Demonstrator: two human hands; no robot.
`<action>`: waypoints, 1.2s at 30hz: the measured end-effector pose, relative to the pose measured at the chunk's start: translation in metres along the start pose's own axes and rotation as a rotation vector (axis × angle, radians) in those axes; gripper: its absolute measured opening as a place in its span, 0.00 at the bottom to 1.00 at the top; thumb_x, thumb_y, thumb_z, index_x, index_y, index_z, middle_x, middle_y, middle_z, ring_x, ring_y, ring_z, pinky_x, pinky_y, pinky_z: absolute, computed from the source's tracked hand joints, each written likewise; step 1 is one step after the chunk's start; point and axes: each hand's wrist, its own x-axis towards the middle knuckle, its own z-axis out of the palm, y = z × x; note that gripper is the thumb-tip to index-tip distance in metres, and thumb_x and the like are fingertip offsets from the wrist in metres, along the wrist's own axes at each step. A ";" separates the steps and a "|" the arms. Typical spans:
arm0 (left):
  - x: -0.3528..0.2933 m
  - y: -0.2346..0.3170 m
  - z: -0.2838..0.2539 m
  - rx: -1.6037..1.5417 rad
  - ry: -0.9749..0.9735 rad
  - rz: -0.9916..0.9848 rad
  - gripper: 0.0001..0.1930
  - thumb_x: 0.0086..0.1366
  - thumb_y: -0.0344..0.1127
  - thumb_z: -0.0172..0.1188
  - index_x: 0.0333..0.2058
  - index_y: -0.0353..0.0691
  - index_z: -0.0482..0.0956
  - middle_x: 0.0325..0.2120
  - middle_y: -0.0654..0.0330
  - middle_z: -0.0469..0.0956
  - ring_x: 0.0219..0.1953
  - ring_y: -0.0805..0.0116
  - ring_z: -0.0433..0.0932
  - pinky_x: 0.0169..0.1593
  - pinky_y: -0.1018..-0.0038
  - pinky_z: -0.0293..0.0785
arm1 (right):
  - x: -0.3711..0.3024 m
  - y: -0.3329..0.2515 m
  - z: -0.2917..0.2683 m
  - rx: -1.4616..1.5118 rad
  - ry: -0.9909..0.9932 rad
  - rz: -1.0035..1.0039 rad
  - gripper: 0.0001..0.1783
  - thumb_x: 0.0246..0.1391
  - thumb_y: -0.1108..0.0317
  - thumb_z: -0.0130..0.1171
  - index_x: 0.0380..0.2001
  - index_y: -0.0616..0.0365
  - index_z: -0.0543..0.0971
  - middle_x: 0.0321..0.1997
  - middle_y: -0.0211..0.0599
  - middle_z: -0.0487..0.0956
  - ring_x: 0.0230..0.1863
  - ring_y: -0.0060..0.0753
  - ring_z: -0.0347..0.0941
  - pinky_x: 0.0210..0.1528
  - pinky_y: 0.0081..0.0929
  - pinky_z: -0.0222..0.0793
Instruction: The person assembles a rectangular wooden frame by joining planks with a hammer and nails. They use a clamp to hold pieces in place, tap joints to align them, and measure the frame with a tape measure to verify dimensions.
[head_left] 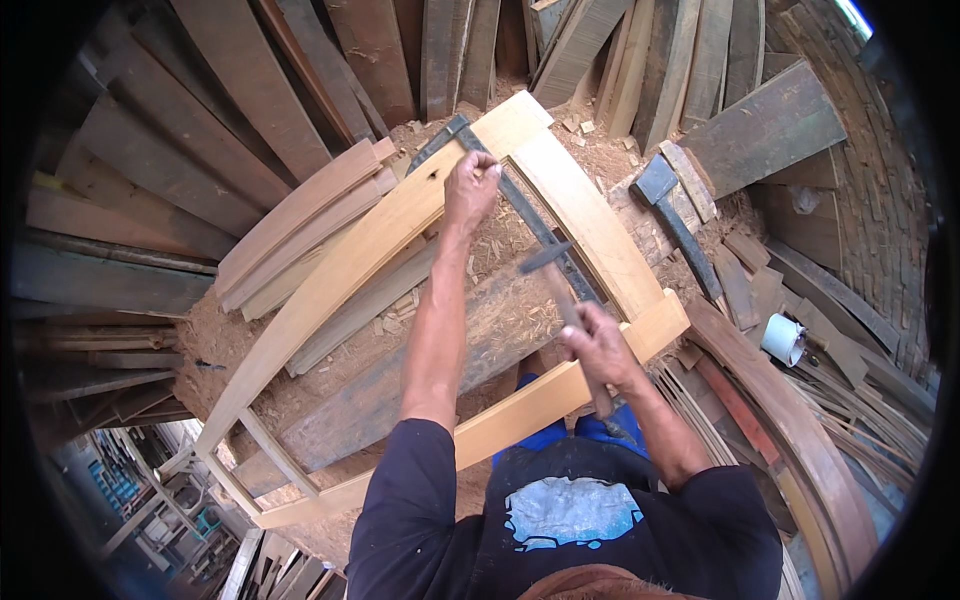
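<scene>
A pale wooden frame [355, 260] with long rails and a wide end board [590, 225] lies in front of me. A dark metal bar clamp [527, 208] spans its right end, one jaw over the far rail and the lower end near my lap. My left hand [472, 190] is closed beside the clamp bar near the far joint, fingertips pinched; whatever they hold is too small to make out. My right hand [600, 345] grips a hammer [563, 300] by its handle. The hammer head is raised over the frame's opening, slightly blurred, apart from the wood.
A dark heavy mallet [672, 215] lies on the bench to the right. Sawdust and chips cover the worktop. Curved boards [305, 220] are stacked at left, more curved pieces [790, 430] at right. Planks [240, 80] lean all around the back. A white cup [783, 340] sits among offcuts.
</scene>
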 end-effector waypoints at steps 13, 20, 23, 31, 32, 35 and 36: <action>0.101 -0.039 0.037 0.305 -0.066 0.139 0.11 0.61 0.38 0.64 0.39 0.39 0.85 0.35 0.53 0.86 0.41 0.59 0.85 0.48 0.65 0.77 | 0.141 -0.048 -0.164 0.010 0.319 -0.132 0.31 0.69 0.66 0.43 0.74 0.53 0.58 0.28 0.28 0.73 0.22 0.16 0.68 0.23 0.17 0.69; 0.096 -0.036 0.033 0.342 -0.088 0.075 0.12 0.61 0.40 0.64 0.39 0.41 0.86 0.35 0.52 0.86 0.41 0.59 0.85 0.48 0.66 0.77 | 0.153 -0.056 -0.170 -0.305 0.038 0.029 0.31 0.68 0.66 0.45 0.73 0.50 0.60 0.26 0.24 0.72 0.20 0.15 0.67 0.21 0.17 0.69; 0.096 -0.033 0.036 0.373 -0.107 0.073 0.12 0.61 0.41 0.64 0.40 0.44 0.87 0.36 0.53 0.86 0.41 0.58 0.85 0.48 0.66 0.77 | 0.154 -0.042 -0.165 -0.079 0.197 -0.026 0.30 0.68 0.66 0.45 0.73 0.50 0.61 0.26 0.24 0.72 0.19 0.16 0.67 0.21 0.18 0.69; 0.092 -0.031 0.038 0.400 -0.098 0.039 0.10 0.62 0.43 0.65 0.39 0.49 0.87 0.34 0.54 0.86 0.42 0.55 0.85 0.49 0.64 0.77 | 0.140 -0.076 -0.168 -0.496 0.136 -0.032 0.33 0.63 0.69 0.48 0.72 0.51 0.62 0.30 0.33 0.74 0.24 0.23 0.70 0.29 0.28 0.73; 0.091 -0.031 0.039 0.414 -0.097 0.048 0.10 0.62 0.43 0.64 0.39 0.49 0.87 0.34 0.54 0.86 0.41 0.55 0.85 0.49 0.64 0.77 | 0.133 -0.075 -0.157 -0.504 0.193 -0.103 0.34 0.61 0.70 0.48 0.72 0.53 0.62 0.31 0.35 0.74 0.25 0.24 0.71 0.31 0.29 0.74; 0.091 -0.035 0.039 0.430 -0.092 0.070 0.10 0.62 0.43 0.65 0.39 0.49 0.87 0.34 0.54 0.86 0.41 0.55 0.85 0.49 0.63 0.77 | 0.123 -0.058 -0.130 -0.484 0.299 -0.489 0.38 0.61 0.71 0.49 0.74 0.58 0.55 0.38 0.40 0.77 0.27 0.25 0.72 0.35 0.29 0.75; 0.091 -0.037 0.039 0.416 -0.094 0.073 0.10 0.62 0.43 0.65 0.40 0.49 0.87 0.34 0.54 0.86 0.41 0.55 0.85 0.49 0.63 0.77 | 0.116 -0.060 -0.117 -0.361 0.296 -0.453 0.37 0.64 0.69 0.49 0.75 0.56 0.53 0.38 0.39 0.77 0.27 0.23 0.72 0.34 0.28 0.75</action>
